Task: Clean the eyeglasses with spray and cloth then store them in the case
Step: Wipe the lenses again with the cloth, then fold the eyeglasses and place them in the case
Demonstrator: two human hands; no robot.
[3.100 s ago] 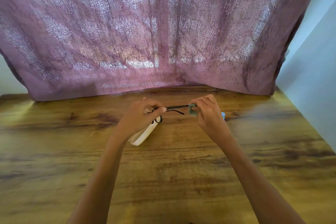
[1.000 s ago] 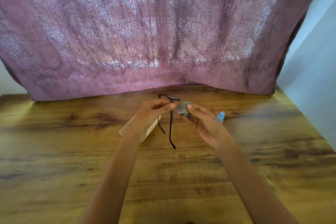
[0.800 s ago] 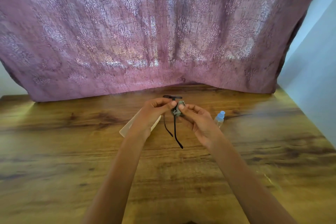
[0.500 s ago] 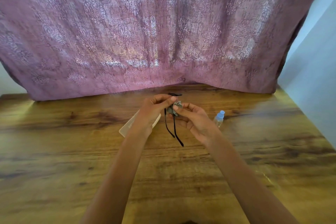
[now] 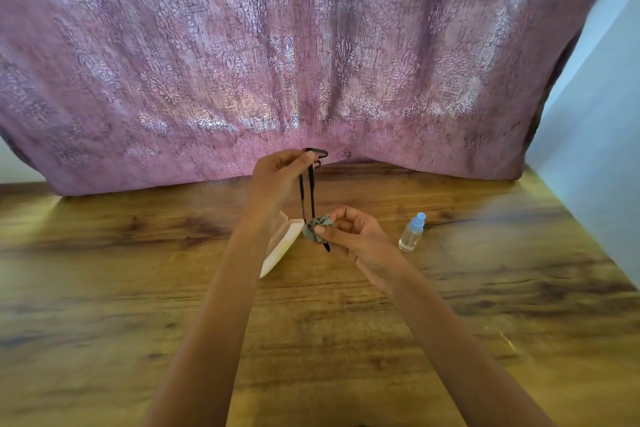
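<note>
Left hand (image 5: 277, 170) raised, fingertips (image 5: 306, 158) pinched; right hand (image 5: 353, 232) lower, palm up, fingers (image 5: 341, 213) seemingly curled.

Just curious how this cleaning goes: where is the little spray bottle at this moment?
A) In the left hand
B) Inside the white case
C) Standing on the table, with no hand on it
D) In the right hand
C: the spray bottle stands upright on the table, apart from both hands; the right hand pinches the cloth and the left hand holds up the eyeglasses.

Home: wooden table (image 5: 346, 357), patterned pink curtain (image 5: 311, 62).
</note>
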